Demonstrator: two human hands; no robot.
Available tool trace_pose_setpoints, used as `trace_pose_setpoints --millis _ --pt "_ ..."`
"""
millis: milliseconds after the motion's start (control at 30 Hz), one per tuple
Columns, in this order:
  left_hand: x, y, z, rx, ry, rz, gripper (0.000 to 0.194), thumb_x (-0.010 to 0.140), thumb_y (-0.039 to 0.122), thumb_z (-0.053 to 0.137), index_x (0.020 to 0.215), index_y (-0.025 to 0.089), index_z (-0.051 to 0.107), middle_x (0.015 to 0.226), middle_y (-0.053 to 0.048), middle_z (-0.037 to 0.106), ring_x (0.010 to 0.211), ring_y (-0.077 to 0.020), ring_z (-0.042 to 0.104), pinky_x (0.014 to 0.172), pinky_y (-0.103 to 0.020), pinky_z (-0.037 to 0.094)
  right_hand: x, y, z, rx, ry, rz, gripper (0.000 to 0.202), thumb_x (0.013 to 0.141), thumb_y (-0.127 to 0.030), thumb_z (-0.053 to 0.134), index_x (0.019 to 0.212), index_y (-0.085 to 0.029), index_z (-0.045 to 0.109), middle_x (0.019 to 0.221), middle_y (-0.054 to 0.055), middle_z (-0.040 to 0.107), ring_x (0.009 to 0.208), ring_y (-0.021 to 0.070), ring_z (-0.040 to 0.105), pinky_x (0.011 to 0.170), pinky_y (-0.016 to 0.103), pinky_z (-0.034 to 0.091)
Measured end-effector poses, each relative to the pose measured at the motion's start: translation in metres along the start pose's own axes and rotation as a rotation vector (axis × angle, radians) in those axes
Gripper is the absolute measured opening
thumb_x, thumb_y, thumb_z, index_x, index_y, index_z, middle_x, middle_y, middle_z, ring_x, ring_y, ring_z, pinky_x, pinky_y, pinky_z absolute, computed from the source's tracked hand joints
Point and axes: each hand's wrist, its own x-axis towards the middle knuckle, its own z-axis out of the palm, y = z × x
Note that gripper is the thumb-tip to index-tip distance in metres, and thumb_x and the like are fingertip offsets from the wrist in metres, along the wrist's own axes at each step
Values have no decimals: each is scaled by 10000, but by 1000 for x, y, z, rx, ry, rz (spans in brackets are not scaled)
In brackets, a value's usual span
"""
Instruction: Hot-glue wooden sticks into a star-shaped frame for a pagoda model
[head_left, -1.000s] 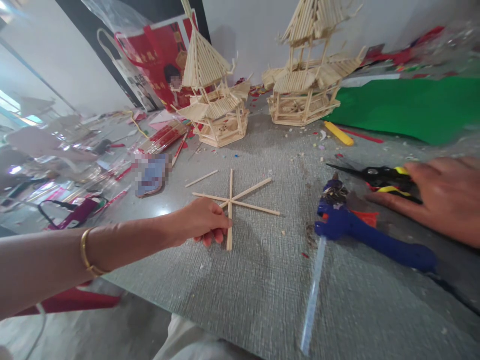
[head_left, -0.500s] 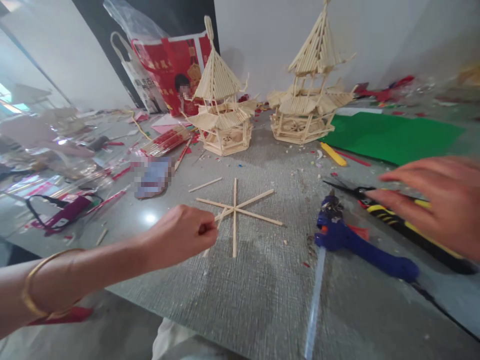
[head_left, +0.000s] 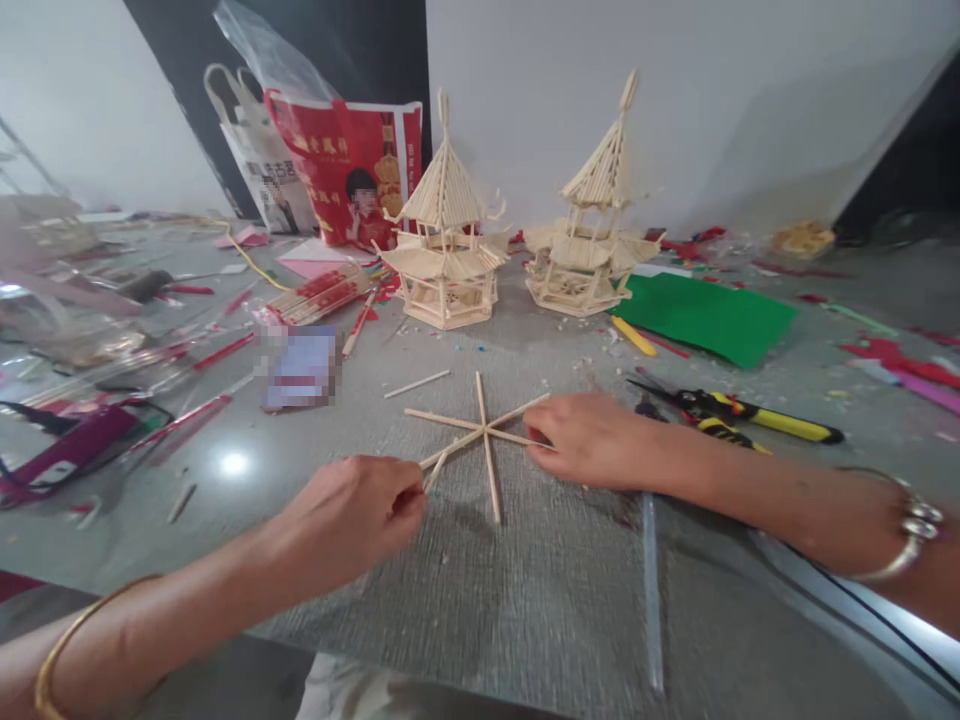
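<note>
Stick star: one, between left hand and right hand
Stick towers: two, beyond both
Bags: two, beyond left hand
Pliers: one, right of right hand

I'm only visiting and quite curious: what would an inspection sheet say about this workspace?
Surface: grey textured table, strewn with scraps.
Job's things: six-armed stick star; loose stick beyond it.
Clutter: pliers, green sheet, clear rod.
Hands: left hand at the star's near-left arm, right hand at its right-side tips; grip unclear.
Cables: black cable beside the right forearm.
Surroundings: left pagoda, right pagoda and red bag stand behind.
</note>
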Motion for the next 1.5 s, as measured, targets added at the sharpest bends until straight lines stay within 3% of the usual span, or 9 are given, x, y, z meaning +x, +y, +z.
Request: trace_pose_setpoints --millis 333,500,600,700,867,1000,1200,1400,1500 --pt "22 -26 -4 14 94 -1 235 810 302 375 630 183 469 586 31 493 531 -90 398 529 -238 219 -2 -17 9 126 20 85 215 792 -215 460 772 -181 671 721 68 686 618 158 590 515 277 300" --pt "25 -31 -14 -70 153 -44 241 790 311 422 636 183 556 540 41 507 513 -82 437 522 -212 271 -10 -35 -6 232 25 113 203 818 -277 480 772 -192 660 679 46 666 572 142 557 512 278 301" --pt "26 -28 -21 -255 64 -68 254 782 341 457 625 183 578 505 46 534 472 -72 464 504 -188 322 -28 -17 -19 204 147 173 221 825 -324 483 748 -197 647 641 34 643 557 145 541 532 289 316" --pt "28 -27 -22 -444 -60 -80 279 781 388 470 622 190 584 473 45 542 435 -76 467 450 -176 342 -54 26 -20 97 315 313 260 831 -399 467 757 -214 634 648 31 636 596 172 564 551 300 352" --pt "36 -28 -14 -457 -42 -80 301 773 442 484 631 199 592 457 38 535 411 -86 458 398 -178 346 -101 79 11 -73 166 476 367 808 -445 464 909 -148 654 936 150 678 835 275 629 683 371 457" --pt "43 -22 -16 -426 44 -53 313 765 462 490 634 200 598 457 32 530 410 -86 453 399 -182 353 -112 75 31 -78 95 456 409 843 -368 412 1080 -103 614 1091 174 639 1007 275 598 842 376 456" --pt "48 -15 -34 -567 230 19 248 729 379 548 592 174 577 465 25 527 414 -69 443 404 -178 346 -100 55 49 -109 51 429 178 741 -210 489 849 -141 612 881 133 628 830 253 610 745 350 454" --pt "57 -36 -31 -843 364 27 225 747 320 552 600 152 578 478 19 509 424 -61 448 392 -178 337 -109 63 53 -33 299 468 160 794 -274 458 887 -158 518 866 133 605 768 263 605 669 356 445" --pt "60 -40 -23 -964 336 -11 209 759 296 554 615 146 571 498 14 517 432 -54 449 386 -171 325 -113 44 42 186 485 367 178 846 -402 452 864 -229 488 794 61 618 708 226 603 602 318 447"
